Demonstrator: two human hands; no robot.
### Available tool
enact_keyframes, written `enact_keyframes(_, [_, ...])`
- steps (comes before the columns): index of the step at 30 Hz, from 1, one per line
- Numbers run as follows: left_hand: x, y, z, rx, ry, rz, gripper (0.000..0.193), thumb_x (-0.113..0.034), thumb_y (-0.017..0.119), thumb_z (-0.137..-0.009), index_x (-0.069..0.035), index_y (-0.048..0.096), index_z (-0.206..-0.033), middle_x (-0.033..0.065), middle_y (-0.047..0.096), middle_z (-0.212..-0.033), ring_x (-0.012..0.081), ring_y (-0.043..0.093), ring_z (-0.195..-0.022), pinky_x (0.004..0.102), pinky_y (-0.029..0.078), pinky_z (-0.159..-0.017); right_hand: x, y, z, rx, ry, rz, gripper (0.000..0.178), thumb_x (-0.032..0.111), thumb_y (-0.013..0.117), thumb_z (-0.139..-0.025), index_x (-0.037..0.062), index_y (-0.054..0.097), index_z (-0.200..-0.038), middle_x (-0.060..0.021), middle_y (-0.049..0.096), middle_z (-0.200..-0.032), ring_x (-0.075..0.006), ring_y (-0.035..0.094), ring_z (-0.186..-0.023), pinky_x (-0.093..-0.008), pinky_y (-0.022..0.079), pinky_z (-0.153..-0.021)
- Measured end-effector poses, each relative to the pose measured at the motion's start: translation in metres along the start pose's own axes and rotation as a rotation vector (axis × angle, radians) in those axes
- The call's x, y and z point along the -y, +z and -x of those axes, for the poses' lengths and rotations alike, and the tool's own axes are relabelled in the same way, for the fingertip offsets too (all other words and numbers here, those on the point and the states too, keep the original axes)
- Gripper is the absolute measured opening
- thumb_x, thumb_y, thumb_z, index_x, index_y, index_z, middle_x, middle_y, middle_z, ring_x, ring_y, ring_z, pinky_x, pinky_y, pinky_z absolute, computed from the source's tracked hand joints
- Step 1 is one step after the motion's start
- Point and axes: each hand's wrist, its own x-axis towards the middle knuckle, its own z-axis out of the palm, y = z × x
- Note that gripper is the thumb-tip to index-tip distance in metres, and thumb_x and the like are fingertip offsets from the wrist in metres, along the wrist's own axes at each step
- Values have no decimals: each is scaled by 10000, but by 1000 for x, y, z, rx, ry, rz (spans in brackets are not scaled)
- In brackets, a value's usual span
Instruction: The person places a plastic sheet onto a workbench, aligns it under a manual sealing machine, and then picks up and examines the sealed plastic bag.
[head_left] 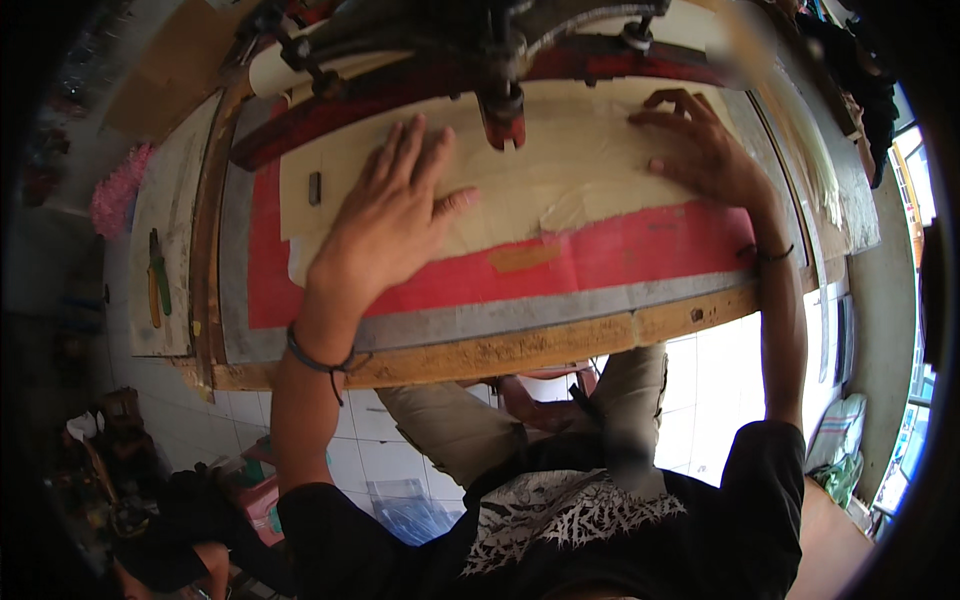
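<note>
A large cream sheet (520, 200) lies on top of a red sheet (640, 250) on the grey work surface in front of me. My left hand (395, 205) rests on the left half of the cream sheet, its fingers stretched out and nothing in it. Toward the sheet's right end, my right hand (700, 150) touches it with fingers apart and slightly bent, also holding nothing. Between and beyond my hands a dark red metal bar (350, 110) of a machine crosses over the sheet. A small dark block (315, 188) sits on the sheet left of my left hand.
Pliers with green and orange handles (158, 285) lie on a board at the left. The wooden table edge (520, 350) runs along the near side. A pink bundle (120, 190) is at far left, pale strips (815, 165) at right. Another person's arm (212, 565) shows lower left.
</note>
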Motion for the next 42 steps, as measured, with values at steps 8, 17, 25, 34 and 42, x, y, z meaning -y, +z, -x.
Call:
enact_keyframes(8, [36,4,-10,216,-84,11,771,-575,362,-989,-98,161,-1561,144,63,-1633,288,86,-1507,428,156,-1220,-18,11,-5,-92,-131,92,369,325,615,-949,106,651,-1244,-111,596,-1257,-316,504,-1222,-432,393,-1054])
enact_keyframes(17, [32,-21,3,337,-178,130,779,-600,298,-992,-103,120,-1565,76,34,-1643,228,82,-1510,521,164,-1210,-11,5,-5,-107,-60,84,461,387,667,-899,96,655,-1256,-154,558,-1367,-341,497,-1244,-442,360,-1089])
enact_keyframes(25, [35,-29,6,367,-190,139,781,-556,347,-999,-44,140,-1552,99,42,-1641,264,116,-1505,459,168,-1215,-23,7,-3,-55,-91,18,444,378,607,-918,56,675,-1216,-154,609,-1317,-335,536,-1190,-418,384,-1048])
enact_keyframes(34, [45,-30,16,337,-173,140,716,-476,358,-1022,-7,190,-1535,147,97,-1628,284,132,-1501,437,149,-1218,-20,1,-11,-105,-127,-36,299,224,657,-883,52,716,-1121,-118,659,-1241,-321,606,-1047,-403,447,-967])
enact_keyframes(42, [30,-41,25,257,-102,164,560,-181,444,-985,42,306,-1480,178,241,-1580,281,251,-1459,392,247,-1197,-26,-3,0,-107,367,-84,209,217,676,-890,19,727,-931,-64,591,-598,-130,481,-516,-339,412,-515])
